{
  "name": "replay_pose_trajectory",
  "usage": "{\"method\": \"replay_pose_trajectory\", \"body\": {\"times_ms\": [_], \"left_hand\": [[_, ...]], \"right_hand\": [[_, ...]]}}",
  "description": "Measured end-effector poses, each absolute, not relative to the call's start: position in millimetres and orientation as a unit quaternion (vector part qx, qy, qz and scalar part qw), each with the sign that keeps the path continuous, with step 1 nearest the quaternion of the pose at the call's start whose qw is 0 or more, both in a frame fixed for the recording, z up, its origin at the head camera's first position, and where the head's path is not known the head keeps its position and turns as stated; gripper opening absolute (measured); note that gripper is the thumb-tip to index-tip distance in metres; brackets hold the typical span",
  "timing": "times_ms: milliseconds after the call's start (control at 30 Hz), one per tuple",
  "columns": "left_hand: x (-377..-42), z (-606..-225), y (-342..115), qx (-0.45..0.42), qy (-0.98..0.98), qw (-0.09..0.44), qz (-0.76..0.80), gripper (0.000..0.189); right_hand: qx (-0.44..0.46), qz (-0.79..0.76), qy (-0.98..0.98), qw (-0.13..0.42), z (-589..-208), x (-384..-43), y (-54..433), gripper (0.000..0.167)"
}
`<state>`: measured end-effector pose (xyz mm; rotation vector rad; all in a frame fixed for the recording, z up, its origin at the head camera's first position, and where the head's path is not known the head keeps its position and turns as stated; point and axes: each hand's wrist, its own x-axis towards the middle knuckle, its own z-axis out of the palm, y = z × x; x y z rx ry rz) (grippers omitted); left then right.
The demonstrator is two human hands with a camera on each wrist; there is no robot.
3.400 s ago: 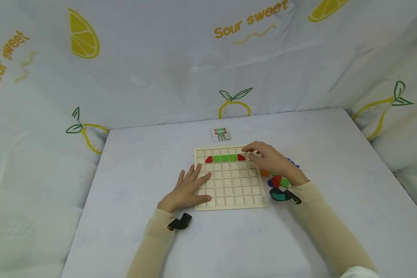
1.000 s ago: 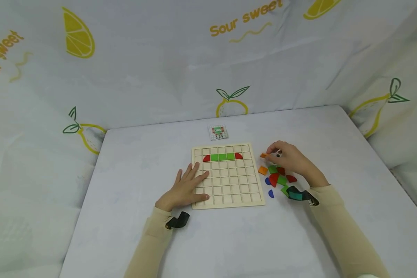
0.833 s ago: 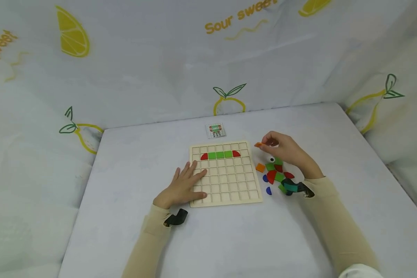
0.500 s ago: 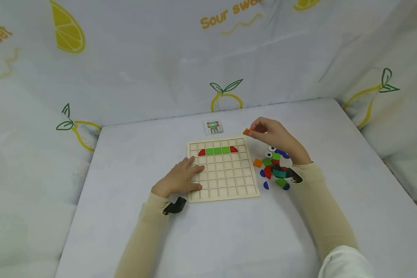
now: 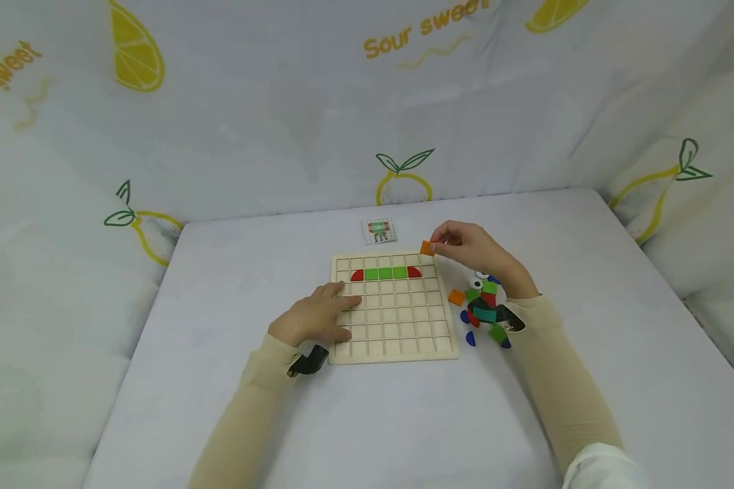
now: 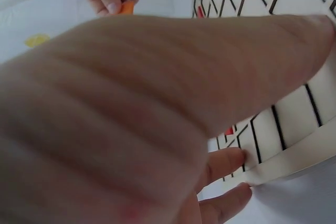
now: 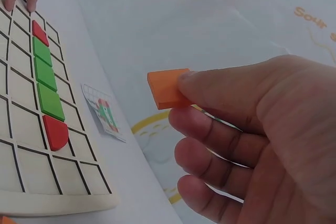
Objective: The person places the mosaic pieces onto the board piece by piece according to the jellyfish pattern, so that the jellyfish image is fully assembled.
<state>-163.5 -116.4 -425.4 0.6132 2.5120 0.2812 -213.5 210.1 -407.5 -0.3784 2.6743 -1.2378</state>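
My right hand (image 5: 471,246) pinches an orange square tile (image 7: 169,87) between thumb and index finger, held up over the far right corner of the wooden grid board (image 5: 391,350). My left hand (image 5: 312,318) rests with its fingers spread on the board's left edge. A row of tiles lies in the board's grid near its far side. It has a red quarter-round tile (image 5: 357,275) at the left end, green square tiles (image 5: 385,273) in the middle and another red quarter-round (image 5: 413,272) at the right.
A small picture card (image 5: 378,231) lies beyond the board. To the board's right is a loose pile of tiles: another orange square (image 5: 456,297), green squares (image 5: 497,333), blue half-rounds (image 5: 470,339) and white eye pieces (image 5: 476,284). A printed cloth hangs behind the table.
My right hand has picked up an orange tile beside the pile and carried it left to the board's far right corner. My left hand stays on the board's left edge.
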Motion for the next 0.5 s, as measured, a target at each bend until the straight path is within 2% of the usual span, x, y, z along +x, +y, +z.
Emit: {"method": "replay_pose_trajectory", "body": {"times_ms": [500], "left_hand": [[-160.5,-428.4,-115.3,0.223,0.937,0.252,0.094,0.068]], "right_hand": [[-0.143,-0.385,0.901,0.141,-409.7,-206.1,201.7,0.015]]}}
